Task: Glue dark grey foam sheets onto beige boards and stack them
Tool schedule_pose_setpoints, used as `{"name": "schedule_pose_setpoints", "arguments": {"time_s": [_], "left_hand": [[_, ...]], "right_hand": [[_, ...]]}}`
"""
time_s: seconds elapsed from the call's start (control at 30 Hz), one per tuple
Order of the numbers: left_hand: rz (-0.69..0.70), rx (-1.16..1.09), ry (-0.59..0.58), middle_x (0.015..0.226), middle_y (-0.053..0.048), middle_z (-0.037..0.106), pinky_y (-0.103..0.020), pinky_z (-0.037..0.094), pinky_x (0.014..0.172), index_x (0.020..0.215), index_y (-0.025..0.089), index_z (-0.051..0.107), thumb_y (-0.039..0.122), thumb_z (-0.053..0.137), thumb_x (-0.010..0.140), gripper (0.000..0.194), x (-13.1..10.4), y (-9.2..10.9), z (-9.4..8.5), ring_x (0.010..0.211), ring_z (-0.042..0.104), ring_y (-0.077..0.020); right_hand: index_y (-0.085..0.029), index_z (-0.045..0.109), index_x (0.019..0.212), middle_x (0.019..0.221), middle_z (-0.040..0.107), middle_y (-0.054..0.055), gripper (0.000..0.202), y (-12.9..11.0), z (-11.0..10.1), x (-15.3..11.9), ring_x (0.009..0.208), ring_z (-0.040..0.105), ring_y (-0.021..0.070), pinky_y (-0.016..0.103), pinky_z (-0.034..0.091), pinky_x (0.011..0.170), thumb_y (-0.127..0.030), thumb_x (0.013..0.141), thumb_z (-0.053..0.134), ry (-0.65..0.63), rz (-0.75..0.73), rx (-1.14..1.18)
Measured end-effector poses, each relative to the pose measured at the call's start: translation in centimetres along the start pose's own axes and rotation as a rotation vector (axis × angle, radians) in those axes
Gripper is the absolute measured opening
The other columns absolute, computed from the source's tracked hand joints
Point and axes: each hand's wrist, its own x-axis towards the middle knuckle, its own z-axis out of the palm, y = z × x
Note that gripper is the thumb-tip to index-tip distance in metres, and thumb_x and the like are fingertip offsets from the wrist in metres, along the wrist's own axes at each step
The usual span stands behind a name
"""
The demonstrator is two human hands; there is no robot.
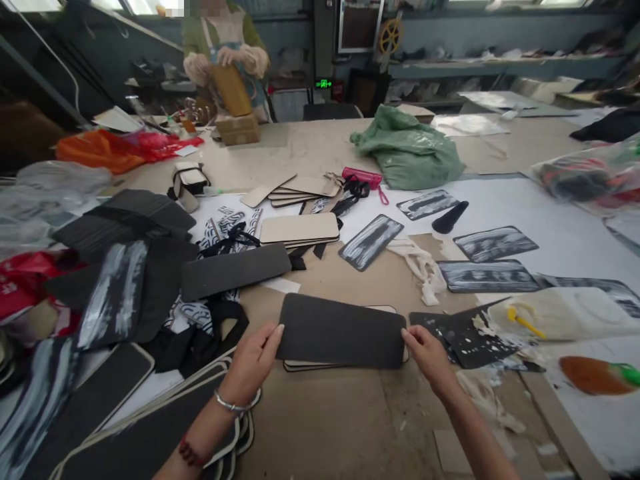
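Note:
A dark grey rectangular panel [342,333] is pinched at its two ends between my hands. My left hand [257,357] grips its left edge, thumb on top. At the opposite end, the fingers of my right hand [425,350] close on the right edge. Beneath it, cream-edged boards [300,366] show in a small stack, mostly covered. Another dark panel [236,271] lies behind my left hand. Below that wrist rests a pile of dark, pale-edged panels [150,427]. Several panels streaked with white, such as one panel [371,241], lie farther off to the right.
A spattered black sheet [467,333] and a whitish container [555,313] with a yellow-handled tool [525,322] sit right. Nearby lies an orange bottle [595,375]. Cream boards [300,229], a pink pouch [362,178] and a green bag [410,148] are beyond. Across the table, a person [225,60] handles a cardboard box.

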Motion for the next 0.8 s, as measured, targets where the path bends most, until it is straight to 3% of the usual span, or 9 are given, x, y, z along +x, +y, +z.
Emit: {"name": "schedule_pose_setpoints", "arguments": {"time_s": [0.1, 0.23, 0.53, 0.8], "left_hand": [[-0.158, -0.007, -0.102, 0.056, 0.003, 0.042, -0.024, 0.031, 0.057, 0.060, 0.020, 0.038, 0.046, 0.029, 0.083, 0.036, -0.5, -3.0, 3.5, 0.056, 0.043, -0.0130], [-0.246, 0.031, -0.125, 0.058, 0.001, 0.046, -0.025, 0.031, 0.058, 0.062, 0.020, 0.040, 0.043, 0.027, 0.084, 0.034, -0.2, -4.0, 6.1, 0.059, 0.046, -0.0144], [-0.386, 0.182, -0.139, 0.054, 0.001, 0.044, -0.024, 0.025, 0.056, 0.062, 0.020, 0.040, 0.034, 0.033, 0.086, 0.029, 1.1, -4.6, 7.3, 0.055, 0.043, -0.0141], [-0.402, 0.187, -0.069, 0.054, 0.002, 0.045, -0.023, 0.025, 0.057, 0.059, 0.019, 0.040, 0.031, 0.040, 0.085, 0.028, 1.0, -5.4, 7.9, 0.055, 0.044, -0.0135]], "right_hand": [[-0.022, 0.043, 0.054, 0.051, 0.045, -0.001, 0.035, 0.7, -1.0, 0.2, 0.052, 0.044, 0.0148, 0.027, 0.033, 0.051, -0.054, 0.066, 0.039, -0.033, -0.018, -0.163], [-0.023, 0.041, 0.055, 0.051, 0.046, -0.001, 0.032, 0.8, -1.1, 1.5, 0.052, 0.045, 0.0159, 0.028, 0.032, 0.052, -0.051, 0.068, 0.034, -0.023, -0.004, -0.310], [-0.024, 0.037, 0.056, 0.058, 0.048, 0.002, 0.026, 1.0, 0.4, 3.7, 0.059, 0.047, 0.0176, 0.030, 0.034, 0.058, -0.046, 0.071, 0.037, 0.039, -0.156, -0.383], [-0.024, 0.038, 0.060, 0.061, 0.047, 0.002, 0.026, 2.0, 1.5, 4.1, 0.061, 0.047, 0.0181, 0.030, 0.034, 0.060, -0.044, 0.077, 0.036, 0.016, -0.211, -0.436]]}}
